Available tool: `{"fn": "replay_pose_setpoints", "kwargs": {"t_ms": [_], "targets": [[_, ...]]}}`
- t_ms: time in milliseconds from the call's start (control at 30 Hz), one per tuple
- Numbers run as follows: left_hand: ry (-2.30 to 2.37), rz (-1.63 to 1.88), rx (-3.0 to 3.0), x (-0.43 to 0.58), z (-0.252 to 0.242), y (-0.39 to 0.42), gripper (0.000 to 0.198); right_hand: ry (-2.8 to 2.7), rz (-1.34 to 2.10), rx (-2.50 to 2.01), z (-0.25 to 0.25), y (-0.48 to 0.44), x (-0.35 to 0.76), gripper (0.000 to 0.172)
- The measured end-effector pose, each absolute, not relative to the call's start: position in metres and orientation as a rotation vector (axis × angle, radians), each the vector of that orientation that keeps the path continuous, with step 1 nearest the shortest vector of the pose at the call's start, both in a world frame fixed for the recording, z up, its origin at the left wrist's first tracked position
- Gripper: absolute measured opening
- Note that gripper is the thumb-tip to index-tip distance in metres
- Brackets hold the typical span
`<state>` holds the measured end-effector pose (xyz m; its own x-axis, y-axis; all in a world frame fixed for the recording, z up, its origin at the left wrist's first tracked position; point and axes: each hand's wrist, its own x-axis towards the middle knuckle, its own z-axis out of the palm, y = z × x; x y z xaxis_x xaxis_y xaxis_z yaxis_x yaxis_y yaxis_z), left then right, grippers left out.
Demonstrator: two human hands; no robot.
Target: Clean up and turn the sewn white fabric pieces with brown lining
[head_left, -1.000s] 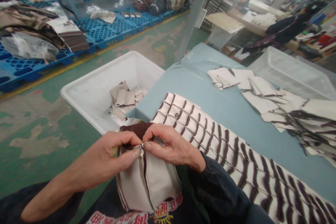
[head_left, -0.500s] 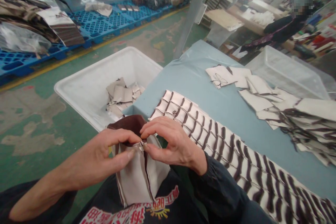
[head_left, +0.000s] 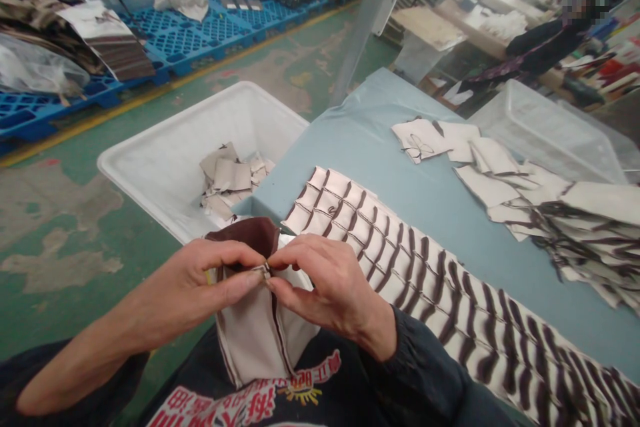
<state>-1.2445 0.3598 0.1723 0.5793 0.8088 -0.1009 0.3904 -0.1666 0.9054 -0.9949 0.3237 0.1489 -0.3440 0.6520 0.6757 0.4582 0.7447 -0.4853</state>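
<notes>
Both my hands pinch the top edge of a stack of beige fabric pieces point(head_left: 260, 333) with dark brown trim, held upright over my lap. My left hand point(head_left: 200, 283) grips the left side, thumb and forefinger pressed together. My right hand point(head_left: 325, 287) pinches the same edge from the right, fingertips meeting the left ones. A long fanned row of beige and brown pieces point(head_left: 425, 273) lies on the blue table point(head_left: 400, 180) just right of my hands.
A white plastic tub point(head_left: 165, 160) with several beige scraps stands on the green floor to the left. More loose pieces point(head_left: 505, 180) and a clear bin point(head_left: 545, 133) sit at the table's far right. Blue pallets point(head_left: 200, 40) line the back. Another person point(head_left: 545, 53) works far off.
My hands and the stack have shifted slightly; the pinch on the top edge has tightened, with the fingertips closer together. The view has tilted a little.
</notes>
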Motion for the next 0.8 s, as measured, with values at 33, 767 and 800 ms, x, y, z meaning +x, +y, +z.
{"fn": "replay_pose_setpoints", "kwargs": {"t_ms": [33,767,800], "targets": [[0.998,0.510,1.769,-1.244,0.172,0.360,0.031,-2.002,0.259,-0.849,0.148,0.323,-0.995,0.008],[1.221,0.561,1.843,-1.237,0.181,0.348,0.035,-2.039,-0.155,-1.204,0.157,0.305,-1.017,0.033],[1.227,0.557,1.851,-1.236,0.182,0.348,0.035,-2.043,-0.159,-1.209,0.156,0.304,-1.018,0.033]]}}
